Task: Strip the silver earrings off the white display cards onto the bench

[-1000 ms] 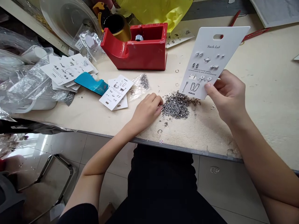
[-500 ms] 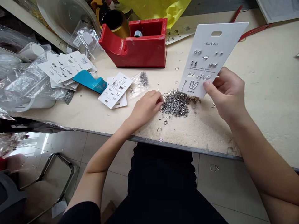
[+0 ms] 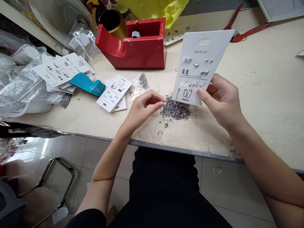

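Right hand [image 3: 223, 99] with earring card [image 3: 201, 58], partly before heap of metal pieces [image 3: 175, 109].

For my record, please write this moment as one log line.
right hand: holding white rectangular earring card | left hand: pinched, contents unclear, beside pile of tiny silver pieces | red plastic tape dispenser: beyond pile

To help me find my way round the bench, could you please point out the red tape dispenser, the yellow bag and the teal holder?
Red tape dispenser [image 3: 144, 53]: head view, side wall.
Yellow bag [image 3: 152, 9]: head view, crumpled middle.
Teal holder [image 3: 85, 84]: head view, flat body.
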`<action>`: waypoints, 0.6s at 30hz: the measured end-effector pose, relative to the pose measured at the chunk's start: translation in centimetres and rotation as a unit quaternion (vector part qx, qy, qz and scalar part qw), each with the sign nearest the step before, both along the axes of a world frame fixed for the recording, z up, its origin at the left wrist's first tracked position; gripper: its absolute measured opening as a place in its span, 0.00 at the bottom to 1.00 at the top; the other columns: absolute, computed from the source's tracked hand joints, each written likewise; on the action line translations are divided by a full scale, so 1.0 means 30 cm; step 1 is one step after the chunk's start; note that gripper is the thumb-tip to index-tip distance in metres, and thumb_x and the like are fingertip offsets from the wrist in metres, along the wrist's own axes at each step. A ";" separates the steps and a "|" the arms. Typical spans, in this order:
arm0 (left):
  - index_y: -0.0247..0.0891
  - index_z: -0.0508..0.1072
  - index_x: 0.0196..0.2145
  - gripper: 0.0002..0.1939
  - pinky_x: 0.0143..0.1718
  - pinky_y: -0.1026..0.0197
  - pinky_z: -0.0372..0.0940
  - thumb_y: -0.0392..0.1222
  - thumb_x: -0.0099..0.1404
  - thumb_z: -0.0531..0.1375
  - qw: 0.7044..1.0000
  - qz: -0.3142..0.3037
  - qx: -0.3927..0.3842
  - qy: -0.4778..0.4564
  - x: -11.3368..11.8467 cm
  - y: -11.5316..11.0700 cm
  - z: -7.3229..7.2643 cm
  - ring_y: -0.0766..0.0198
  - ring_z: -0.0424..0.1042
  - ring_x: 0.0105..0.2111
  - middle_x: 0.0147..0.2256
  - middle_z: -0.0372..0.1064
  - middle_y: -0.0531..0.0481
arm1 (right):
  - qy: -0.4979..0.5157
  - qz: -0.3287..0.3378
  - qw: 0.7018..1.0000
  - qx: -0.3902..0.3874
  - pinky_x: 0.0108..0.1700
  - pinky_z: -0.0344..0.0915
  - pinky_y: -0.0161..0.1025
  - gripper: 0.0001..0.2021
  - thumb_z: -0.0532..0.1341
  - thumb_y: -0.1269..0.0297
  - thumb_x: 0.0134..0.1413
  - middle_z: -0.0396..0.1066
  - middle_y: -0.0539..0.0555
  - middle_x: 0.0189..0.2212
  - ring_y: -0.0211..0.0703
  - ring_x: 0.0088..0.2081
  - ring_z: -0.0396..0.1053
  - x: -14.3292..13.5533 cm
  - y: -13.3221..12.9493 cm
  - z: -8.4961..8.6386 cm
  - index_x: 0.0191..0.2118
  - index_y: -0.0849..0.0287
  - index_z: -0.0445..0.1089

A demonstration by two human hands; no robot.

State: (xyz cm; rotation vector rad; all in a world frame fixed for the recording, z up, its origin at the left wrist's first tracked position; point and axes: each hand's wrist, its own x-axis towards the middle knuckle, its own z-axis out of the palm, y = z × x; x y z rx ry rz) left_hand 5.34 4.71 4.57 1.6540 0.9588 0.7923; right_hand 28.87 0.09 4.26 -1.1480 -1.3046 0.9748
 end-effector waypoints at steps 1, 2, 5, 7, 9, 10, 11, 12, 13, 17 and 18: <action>0.43 0.77 0.34 0.02 0.41 0.66 0.74 0.38 0.62 0.66 1.000 0.005 -0.015 -0.020 0.004 -0.008 0.004 0.70 0.75 0.36 0.34 0.76 0.54 | -0.002 0.005 1.000 -0.001 0.51 0.78 0.53 0.12 0.66 0.53 0.58 0.78 0.49 0.45 0.49 0.50 0.77 -0.005 -0.004 0.001 0.47 0.45 0.74; 0.44 0.77 0.35 0.02 0.41 0.65 0.74 0.38 0.62 0.66 0.999 0.010 -0.025 -0.035 0.008 -0.018 0.009 0.70 0.76 0.36 0.35 0.77 0.54 | -0.005 0.010 1.000 -0.003 0.50 0.78 0.52 0.12 0.66 0.53 0.59 0.78 0.49 0.46 0.49 0.51 0.76 -0.010 -0.008 0.002 0.47 0.45 0.74; 0.44 0.78 0.37 0.04 0.43 0.63 0.76 0.38 0.63 0.66 0.998 0.016 -0.036 -0.049 0.021 -0.046 0.022 0.68 0.77 0.38 0.38 0.78 0.53 | -0.011 0.021 1.000 -0.005 0.48 0.79 0.49 0.11 0.64 0.54 0.61 0.78 0.49 0.47 0.48 0.51 0.76 -0.021 -0.017 0.003 0.48 0.44 0.75; 0.44 0.79 0.38 0.04 0.44 0.63 0.76 0.38 0.64 0.65 0.998 0.013 -0.030 -0.051 0.030 -0.061 0.029 0.68 0.78 0.39 0.38 0.78 0.53 | -0.011 0.024 1.000 -0.002 0.46 0.80 0.48 0.11 0.64 0.55 0.61 0.77 0.49 0.47 0.49 0.50 0.76 -0.026 -0.022 0.002 0.49 0.44 0.75; 0.43 0.79 0.38 0.04 0.45 0.65 0.76 0.37 0.64 0.65 0.998 0.010 -0.021 -0.061 0.041 -0.071 0.033 0.70 0.78 0.39 0.37 0.78 0.54 | -0.014 0.025 1.000 0.000 0.44 0.80 0.46 0.12 0.64 0.55 0.61 0.77 0.50 0.48 0.49 0.51 0.76 -0.030 -0.026 0.003 0.49 0.44 0.75; 0.43 0.79 0.37 0.04 0.45 0.66 0.76 0.36 0.64 0.65 0.998 0.010 -0.017 -0.068 0.049 -0.074 0.035 0.70 0.78 0.39 0.37 0.78 0.55 | -0.017 0.025 1.000 0.000 0.44 0.80 0.46 0.12 0.64 0.55 0.61 0.77 0.50 0.49 0.49 0.51 0.76 -0.031 -0.028 0.004 0.49 0.44 0.75; 0.43 0.79 0.37 0.04 0.45 0.66 0.76 0.35 0.64 0.65 0.997 0.010 -0.012 -0.074 0.057 -0.077 0.036 0.71 0.78 0.39 0.36 0.78 0.55 | -0.020 0.027 0.999 -0.002 0.44 0.80 0.46 0.12 0.64 0.55 0.62 0.76 0.50 0.49 0.49 0.51 0.76 -0.032 -0.030 0.007 0.50 0.45 0.75; 0.42 0.79 0.36 0.04 0.45 0.67 0.76 0.35 0.64 0.65 0.997 0.010 -0.007 -0.080 0.065 -0.079 0.036 0.71 0.78 0.39 0.36 0.78 0.55 | -0.023 0.031 0.999 -0.002 0.45 0.80 0.46 0.12 0.63 0.55 0.62 0.76 0.51 0.50 0.50 0.52 0.76 -0.034 -0.032 0.010 0.50 0.46 0.75; 0.42 0.79 0.36 0.04 0.45 0.67 0.76 0.35 0.64 0.66 0.996 0.009 -0.003 -0.084 0.074 -0.080 0.037 0.71 0.78 0.39 0.36 0.79 0.55 | -0.026 0.035 0.999 -0.001 0.45 0.80 0.46 0.13 0.63 0.55 0.63 0.76 0.51 0.50 0.50 0.52 0.75 -0.036 -0.034 0.013 0.51 0.47 0.75; 0.42 0.78 0.36 0.03 0.44 0.69 0.75 0.36 0.65 0.65 0.996 0.019 0.032 -0.083 0.090 -0.075 0.029 0.72 0.78 0.39 0.36 0.78 0.55 | -0.027 0.043 0.999 0.004 0.47 0.79 0.47 0.13 0.61 0.57 0.65 0.76 0.53 0.52 0.50 0.53 0.75 -0.044 -0.041 0.021 0.52 0.50 0.74; 0.42 0.78 0.37 0.04 0.44 0.69 0.75 0.35 0.66 0.64 0.995 0.038 0.053 -0.079 0.086 -0.073 0.024 0.72 0.78 0.39 0.36 0.78 0.55 | -0.025 0.040 0.999 0.004 0.47 0.79 0.47 0.13 0.61 0.57 0.64 0.75 0.53 0.52 0.50 0.53 0.75 -0.044 -0.041 0.021 0.52 0.50 0.74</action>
